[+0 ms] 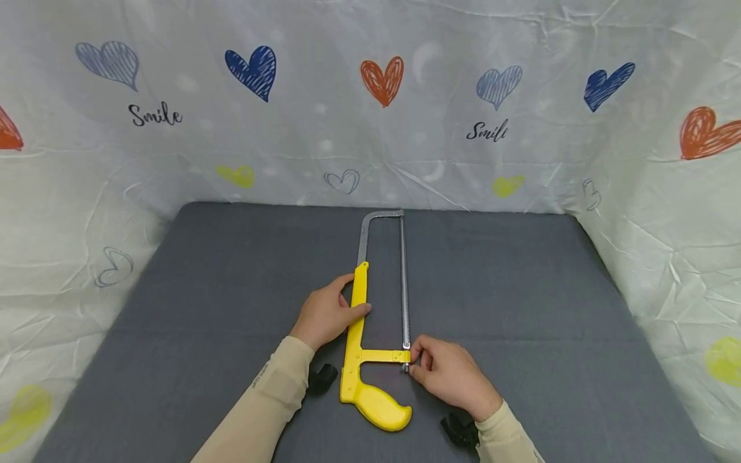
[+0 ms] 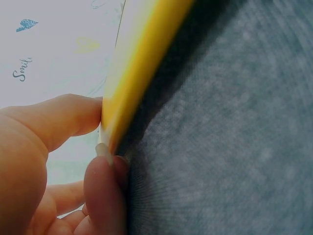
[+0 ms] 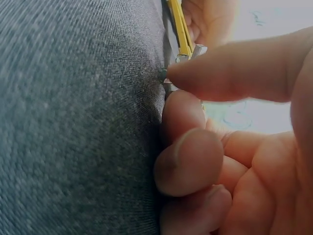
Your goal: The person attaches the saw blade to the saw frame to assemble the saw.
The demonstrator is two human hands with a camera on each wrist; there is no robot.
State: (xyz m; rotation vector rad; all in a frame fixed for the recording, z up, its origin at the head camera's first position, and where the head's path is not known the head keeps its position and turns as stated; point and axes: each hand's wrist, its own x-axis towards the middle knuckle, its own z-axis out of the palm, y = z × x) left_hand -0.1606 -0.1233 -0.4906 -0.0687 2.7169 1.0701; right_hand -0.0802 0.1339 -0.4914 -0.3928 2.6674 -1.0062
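Observation:
A hacksaw with a yellow frame (image 1: 351,347) lies on the grey cloth, its pistol-shaped handle (image 1: 382,408) toward me. Its silver front bow (image 1: 363,238) points away, and the blade (image 1: 404,283) runs along the right side. My left hand (image 1: 325,315) pinches the yellow spine, thumb on one side and fingers on the other. At the near end of the blade, my right hand (image 1: 451,376) pinches the small metal wing nut (image 3: 199,50) between thumb and index finger. The other right fingers are curled beside it, close to the cloth.
Grey cloth (image 1: 231,276) covers the table. A white curtain (image 1: 312,135) printed with hearts stands behind it and along both sides. Black wrist straps (image 1: 460,429) sit under both forearms, near the table surface.

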